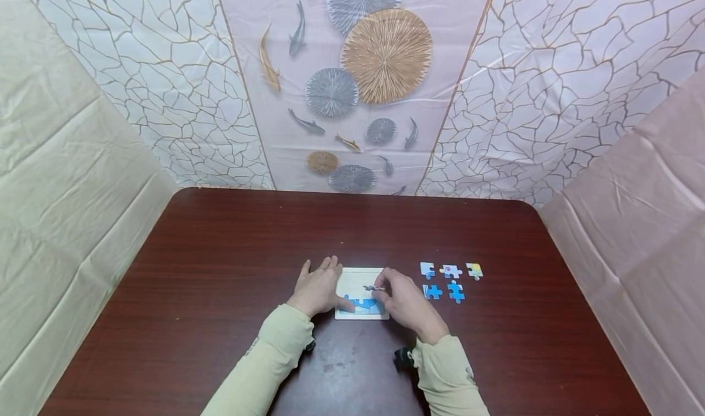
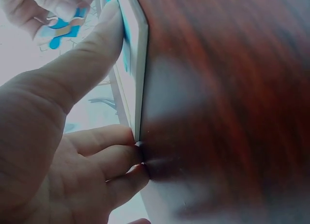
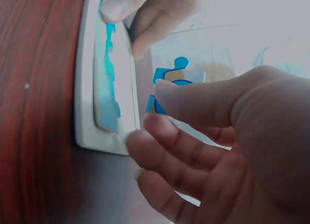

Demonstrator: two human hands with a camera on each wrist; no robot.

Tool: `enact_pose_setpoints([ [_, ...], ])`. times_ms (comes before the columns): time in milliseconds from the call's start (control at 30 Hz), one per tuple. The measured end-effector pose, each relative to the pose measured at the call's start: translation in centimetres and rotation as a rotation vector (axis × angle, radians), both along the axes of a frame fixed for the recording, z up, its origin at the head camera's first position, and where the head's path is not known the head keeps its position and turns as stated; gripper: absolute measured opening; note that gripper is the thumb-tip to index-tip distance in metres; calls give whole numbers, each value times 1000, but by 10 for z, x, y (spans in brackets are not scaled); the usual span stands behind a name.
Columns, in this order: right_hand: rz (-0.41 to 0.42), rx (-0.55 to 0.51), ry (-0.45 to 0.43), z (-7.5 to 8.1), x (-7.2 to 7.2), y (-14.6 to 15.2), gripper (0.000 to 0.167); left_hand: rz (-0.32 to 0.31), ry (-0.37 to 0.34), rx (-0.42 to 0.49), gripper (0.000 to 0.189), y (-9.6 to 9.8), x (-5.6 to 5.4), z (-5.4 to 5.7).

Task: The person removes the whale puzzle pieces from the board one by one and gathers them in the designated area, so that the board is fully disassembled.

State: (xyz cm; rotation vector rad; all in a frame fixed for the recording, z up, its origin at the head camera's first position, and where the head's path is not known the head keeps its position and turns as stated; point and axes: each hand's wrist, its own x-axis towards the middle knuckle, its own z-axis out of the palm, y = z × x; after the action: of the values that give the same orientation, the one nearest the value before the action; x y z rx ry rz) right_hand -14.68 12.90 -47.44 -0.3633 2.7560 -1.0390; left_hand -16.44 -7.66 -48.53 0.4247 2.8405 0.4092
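Observation:
A white puzzle tray point(image 1: 358, 276) lies on the table, with a joined row of blue puzzle pieces point(image 1: 368, 306) along its near side. My left hand point(image 1: 316, 290) steadies it: the thumb rests on the left end of that row, and the fingertips touch the tray's edge in the left wrist view. Above the tray's right part, my right hand point(image 1: 409, 301) pinches a loose puzzle piece point(image 3: 180, 64) between thumb and fingers. This piece is blue with a tan patch and a rounded knob, and is partly hidden by the thumb.
Right of the tray, several loose puzzle pieces lie in two rows, among them a yellow-patterned piece point(image 1: 474, 270) and a blue one point(image 1: 456, 292). The dark red wooden table point(image 1: 248, 238) ends at a patterned cloth backdrop point(image 1: 352, 128), with plain cloth at both sides.

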Motion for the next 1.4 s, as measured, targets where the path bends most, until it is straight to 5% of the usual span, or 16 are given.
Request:
enact_pose_setpoints([
  [433, 107, 29, -17, 5, 6, -2, 13, -24, -6, -20, 106, -1, -1, 2],
  [833, 105, -16, -34, 8, 8, 4, 12, -23, -24, -14, 109, -1, -1, 3],
  [933, 39, -77, -42, 16, 9, 15, 12, -24, -29, -4, 110, -1, 0, 3],
  [1100, -115, -115, 87, 25, 8, 50, 12, -24, -32, 8, 110, 0, 1, 2],
  [1233, -240, -73, 177, 30, 9, 88, 14, -40, -28, 1, 112, -1, 2, 2],
  [1400, -387, 36, 160, 33, 13, 128, 30, -66, -21, -15, 121, -2, 3, 3],
])
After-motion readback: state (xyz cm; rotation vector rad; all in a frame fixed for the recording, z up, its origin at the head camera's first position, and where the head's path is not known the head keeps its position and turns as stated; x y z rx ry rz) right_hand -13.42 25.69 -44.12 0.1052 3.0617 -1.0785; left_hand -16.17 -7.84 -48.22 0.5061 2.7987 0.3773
